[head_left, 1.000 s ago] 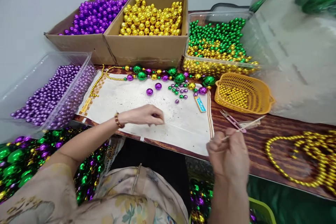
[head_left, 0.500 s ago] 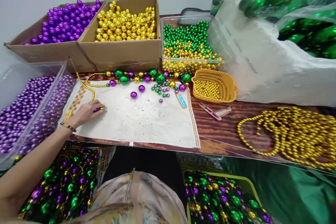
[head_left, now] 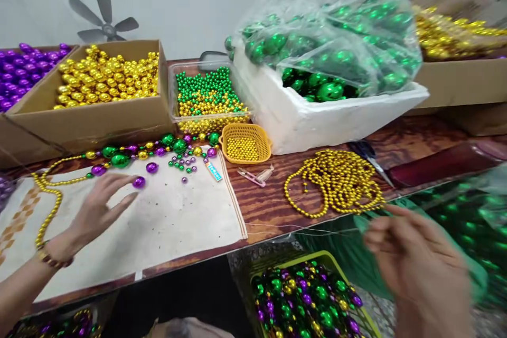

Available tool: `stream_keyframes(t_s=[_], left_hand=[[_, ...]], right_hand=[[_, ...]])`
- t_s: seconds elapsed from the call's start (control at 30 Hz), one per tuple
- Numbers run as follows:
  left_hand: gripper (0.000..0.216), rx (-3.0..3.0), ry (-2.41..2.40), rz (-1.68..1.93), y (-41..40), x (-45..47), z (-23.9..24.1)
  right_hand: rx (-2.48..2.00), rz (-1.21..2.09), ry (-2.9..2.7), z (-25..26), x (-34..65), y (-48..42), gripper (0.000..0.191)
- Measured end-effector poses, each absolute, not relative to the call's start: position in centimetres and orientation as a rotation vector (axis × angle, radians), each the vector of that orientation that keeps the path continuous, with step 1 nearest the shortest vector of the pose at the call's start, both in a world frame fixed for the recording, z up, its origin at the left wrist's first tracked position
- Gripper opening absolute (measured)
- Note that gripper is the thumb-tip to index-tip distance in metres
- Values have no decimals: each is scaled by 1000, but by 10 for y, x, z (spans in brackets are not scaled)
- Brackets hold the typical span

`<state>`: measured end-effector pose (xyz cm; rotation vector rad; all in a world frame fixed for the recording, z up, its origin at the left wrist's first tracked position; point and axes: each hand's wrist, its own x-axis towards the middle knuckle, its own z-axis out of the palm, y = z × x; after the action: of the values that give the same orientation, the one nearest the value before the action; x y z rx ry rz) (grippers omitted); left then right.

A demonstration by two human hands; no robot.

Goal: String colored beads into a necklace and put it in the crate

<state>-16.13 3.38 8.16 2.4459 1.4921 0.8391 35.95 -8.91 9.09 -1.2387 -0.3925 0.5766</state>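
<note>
My left hand point(head_left: 99, 206) reaches over the white cloth point(head_left: 174, 222), with thumb and fingers apart beside a shiny purple bead point(head_left: 138, 182). Another purple bead point(head_left: 151, 168) lies just behind it. On the right, my right hand point(head_left: 420, 259) is raised past the table's front edge, fingers pinched together. A thin thread point(head_left: 309, 229) runs along that edge to its fingertips. A string of small gold beads point(head_left: 49, 222) passes by my left wrist and joins a strand of green, purple and gold beads point(head_left: 120, 160) along the back of the cloth.
Boxes of gold beads point(head_left: 106, 111) and green balls point(head_left: 309, 129) line the back. An orange basket point(head_left: 253, 156), pink snips point(head_left: 251, 177), a heap of gold bead chain point(head_left: 340, 185) and scissors point(head_left: 372, 161) sit to the right. A yellow-green crate point(head_left: 328, 259) of strands stands below.
The view has swung right. My left hand has moved across the cloth toward the purple beads and its fingers have spread. My right hand has come into view.
</note>
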Motion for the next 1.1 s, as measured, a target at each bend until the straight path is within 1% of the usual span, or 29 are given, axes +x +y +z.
stream_keyframes(t_s=[0.03,0.07,0.1,0.2,0.33,0.4,0.5,0.57,0.63,0.7,0.77,0.83,0.9,0.97,1.1], left_hand=[[40,2472,1356,888,52,-119,95],[31,2504,1213,868,72,-75,108],[28,2536,1073,837,91,-30,120],[31,2664,828,790,144,99,148],[37,2734,944,885,184,231,172],[44,2727,1023,889,191,272,178],[51,2684,1112,824,197,307,183],[51,2665,1134,762,201,320,185],[45,2652,1115,728,204,326,187],[39,2607,1062,786,206,325,189],[39,2526,964,924,203,314,189],[44,2413,831,1071,193,290,186],[51,2236,722,1142,175,255,176],[55,2003,656,1094,149,213,159],[49,1643,598,973,86,133,115]], right_hand=[[-1224,679,-459,86,340,-84,27],[-1213,791,-510,81,321,-78,26],[-1181,893,-552,74,302,-73,26],[-1087,1117,-600,49,255,-62,28],[-1016,1211,-517,20,226,-72,29],[-1011,1232,-469,9,224,-83,29],[-1022,1263,-415,-2,225,-100,30],[-1022,1274,-377,-6,225,-108,31],[-1019,1276,-351,-10,224,-113,33],[-1023,1277,-352,-11,222,-115,34],[-1028,1277,-373,-12,219,-116,34],[-1033,1268,-399,-12,217,-116,33],[-1035,1252,-429,-10,215,-114,33],[-1054,1204,-458,-5,215,-108,32],[-1107,1052,-429,12,213,-80,28]])
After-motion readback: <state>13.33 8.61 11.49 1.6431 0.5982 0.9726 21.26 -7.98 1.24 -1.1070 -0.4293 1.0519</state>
